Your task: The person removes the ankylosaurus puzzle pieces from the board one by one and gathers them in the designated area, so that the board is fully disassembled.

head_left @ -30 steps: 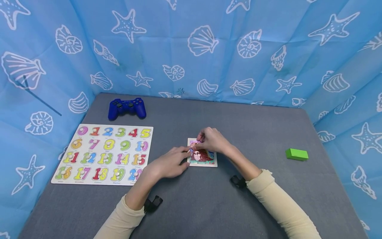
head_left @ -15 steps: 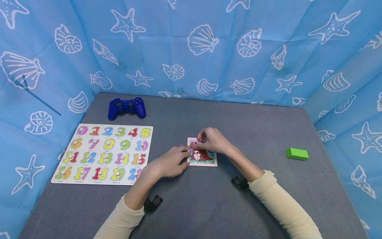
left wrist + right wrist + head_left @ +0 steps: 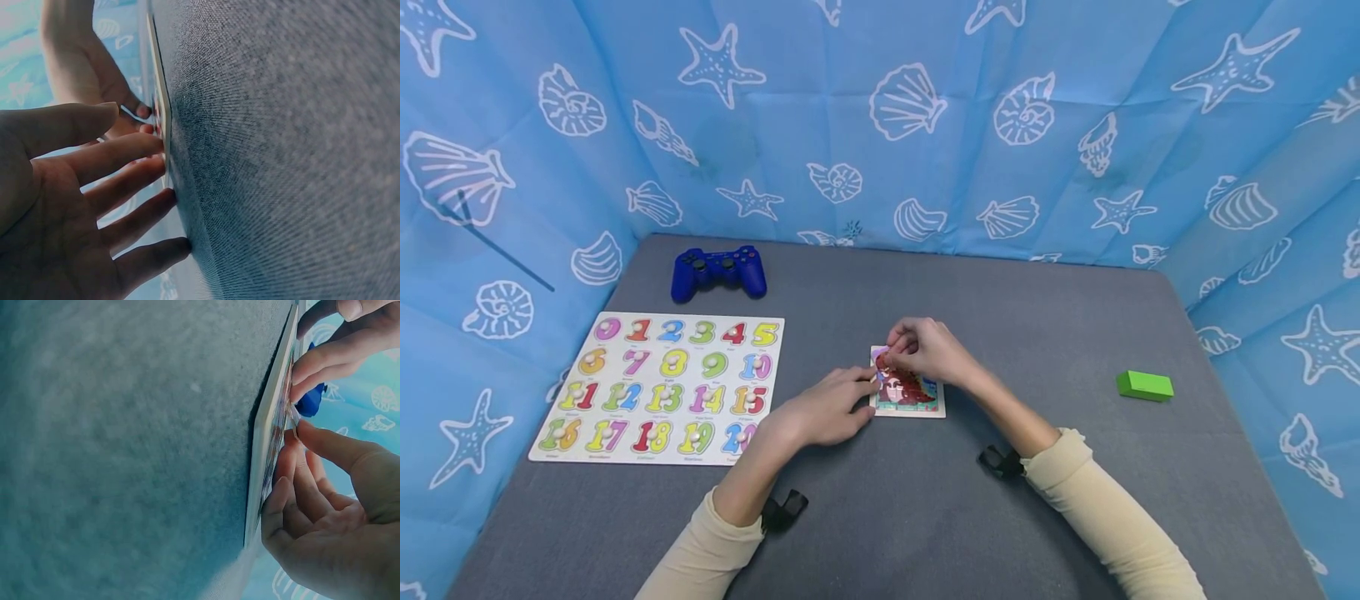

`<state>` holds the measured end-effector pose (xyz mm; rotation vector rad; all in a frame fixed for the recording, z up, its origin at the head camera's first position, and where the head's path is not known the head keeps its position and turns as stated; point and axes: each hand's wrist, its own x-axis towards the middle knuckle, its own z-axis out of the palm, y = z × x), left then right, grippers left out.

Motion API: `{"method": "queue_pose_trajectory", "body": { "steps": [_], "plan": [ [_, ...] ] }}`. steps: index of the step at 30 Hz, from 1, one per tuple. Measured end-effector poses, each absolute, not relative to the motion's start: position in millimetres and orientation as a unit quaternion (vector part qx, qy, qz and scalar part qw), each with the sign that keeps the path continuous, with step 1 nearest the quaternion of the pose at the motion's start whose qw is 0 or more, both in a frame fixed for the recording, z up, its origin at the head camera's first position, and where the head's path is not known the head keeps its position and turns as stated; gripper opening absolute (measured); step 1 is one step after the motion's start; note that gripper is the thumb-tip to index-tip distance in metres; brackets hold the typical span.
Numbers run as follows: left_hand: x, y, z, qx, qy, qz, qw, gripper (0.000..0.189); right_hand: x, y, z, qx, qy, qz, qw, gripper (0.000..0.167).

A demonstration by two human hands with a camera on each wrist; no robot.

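Note:
A small square picture puzzle (image 3: 913,402) with a pale frame lies mid-table, showing a red-haired figure. My left hand (image 3: 823,410) reaches its left side with fingers fairly straight; in the left wrist view, fingertips (image 3: 156,145) touch the puzzle's edge. Over the upper part of the puzzle is my right hand (image 3: 938,353). Its thumb and index finger pinch a thin puzzle piece (image 3: 294,417), tilted against the board in the right wrist view. The right hand's other fingers are curled near the board surface and hide part of the picture.
A white number puzzle board (image 3: 670,387) with knobbed pieces lies to the left. Behind it sits a blue game controller (image 3: 719,272). A green block (image 3: 1146,386) rests at the right. A blue shell-print curtain (image 3: 880,125) surrounds the grey table (image 3: 1030,300).
My right hand's fingers have shifted slightly left over the upper part of the puzzle. The left hand stays in place at the puzzle's left edge.

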<state>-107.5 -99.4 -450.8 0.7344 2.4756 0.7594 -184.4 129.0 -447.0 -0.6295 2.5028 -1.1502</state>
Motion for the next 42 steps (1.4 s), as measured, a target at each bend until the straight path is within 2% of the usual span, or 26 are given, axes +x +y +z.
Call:
{"method": "queue_pose_trajectory", "body": {
  "steps": [4,8,15,21,26,34,42],
  "plan": [
    [-115,-103,-478,0.274,0.899,0.271,0.209,0.054,-183,129,-446,-0.223,0.865,-0.418,0.163,0.018],
    [-118,-103,-485,0.269,0.9,0.266,0.216,0.056,-182,136,-441,-0.22,0.847,-0.449,0.179,0.017],
    [-107,-98,-442,0.246,0.897,0.271,0.248,0.054,-182,164,-431,-0.199,0.821,-0.503,0.183,0.018],
    [-108,-100,-453,0.258,0.9,0.263,0.231,0.054,-181,189,-432,-0.166,0.817,-0.52,0.186,0.02],
    [-102,-96,-436,0.236,0.9,0.268,0.248,0.053,-183,212,-433,-0.139,0.83,-0.51,0.175,0.025],
    [-111,-102,-468,0.266,0.901,0.263,0.22,0.054,-193,247,-439,-0.11,0.857,-0.48,0.15,0.026],
    [-100,-97,-432,0.238,0.896,0.279,0.251,0.053,-198,262,-446,-0.095,0.851,-0.485,0.178,0.026]
  ]
}}
